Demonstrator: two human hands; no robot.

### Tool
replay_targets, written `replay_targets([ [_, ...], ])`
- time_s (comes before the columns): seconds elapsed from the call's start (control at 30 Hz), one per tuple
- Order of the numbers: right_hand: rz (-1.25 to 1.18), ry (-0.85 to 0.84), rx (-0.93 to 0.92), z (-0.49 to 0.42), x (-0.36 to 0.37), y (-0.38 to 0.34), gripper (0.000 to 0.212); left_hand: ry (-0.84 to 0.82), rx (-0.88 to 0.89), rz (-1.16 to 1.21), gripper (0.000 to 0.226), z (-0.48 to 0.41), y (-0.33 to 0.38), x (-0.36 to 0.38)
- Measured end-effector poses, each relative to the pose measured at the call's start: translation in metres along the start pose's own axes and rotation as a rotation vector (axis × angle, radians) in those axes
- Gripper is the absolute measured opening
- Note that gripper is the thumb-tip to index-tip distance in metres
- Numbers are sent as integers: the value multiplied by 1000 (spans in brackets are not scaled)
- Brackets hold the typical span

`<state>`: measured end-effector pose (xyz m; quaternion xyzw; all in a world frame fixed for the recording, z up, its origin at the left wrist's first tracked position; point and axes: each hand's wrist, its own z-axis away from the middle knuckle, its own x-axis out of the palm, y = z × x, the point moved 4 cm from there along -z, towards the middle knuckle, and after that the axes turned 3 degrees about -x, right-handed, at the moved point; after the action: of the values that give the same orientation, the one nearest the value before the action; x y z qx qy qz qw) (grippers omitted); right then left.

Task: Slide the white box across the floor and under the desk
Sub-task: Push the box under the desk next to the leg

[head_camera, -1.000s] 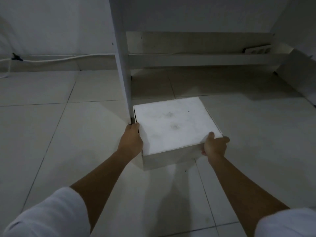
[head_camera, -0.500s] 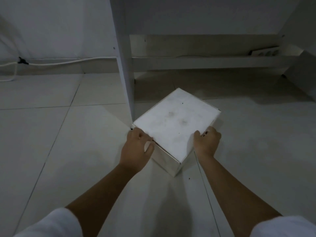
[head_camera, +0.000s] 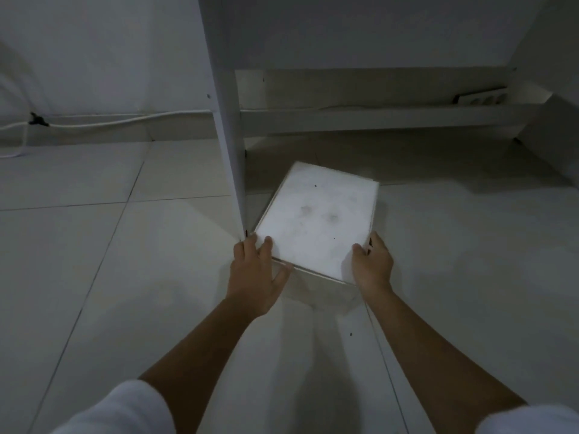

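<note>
The white box [head_camera: 319, 217] lies flat on the tiled floor, just right of the desk's white side panel [head_camera: 230, 145], its far end reaching into the shadow under the desk. Faint smudges mark its lid. My left hand [head_camera: 255, 274] presses on the near left corner, fingers spread over the lid edge and thumb along the front side. My right hand [head_camera: 371, 266] holds the near right corner, fingers curled over the edge. Both forearms stretch out from white sleeves at the bottom of the view.
A low white crossbar [head_camera: 376, 117] runs along the back under the desk, with a power strip [head_camera: 481, 98] on it at the right. A white cable [head_camera: 103, 122] runs along the wall at the left. The desk's right panel [head_camera: 554, 120] slopes in at the far right.
The box has turned from a diagonal position to lie lengthwise beside the desk panel and has slid farther under the desk. Both hands followed to its near corners.
</note>
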<state>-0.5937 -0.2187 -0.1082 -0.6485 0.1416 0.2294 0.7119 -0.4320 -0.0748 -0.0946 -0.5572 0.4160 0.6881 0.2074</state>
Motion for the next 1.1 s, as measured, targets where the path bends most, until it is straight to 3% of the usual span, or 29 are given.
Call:
replay_targets([
  [0.03,32,14,-49,-2,-1,1,10,14,-6,-12,74,4,2,1],
  [0.07,79,26,-77,-1,-3,2,26,28,-15,-3,72,8,4,2],
  [0.1,97,64,-114,3,-5,1,28,40,-30,8,70,12,4,2],
  [0.17,172,125,-211,21,-8,-1,5,64,-40,19,65,16,2,3],
  [0.27,296,109,-346,49,3,3,49,94,28,-47,60,18,-1,7],
  [0.53,383,-117,-479,37,6,17,96,73,155,-142,65,15,-10,24],
  [1.1,610,-138,-504,-63,65,-29,94,40,107,-298,73,-61,-5,18],
])
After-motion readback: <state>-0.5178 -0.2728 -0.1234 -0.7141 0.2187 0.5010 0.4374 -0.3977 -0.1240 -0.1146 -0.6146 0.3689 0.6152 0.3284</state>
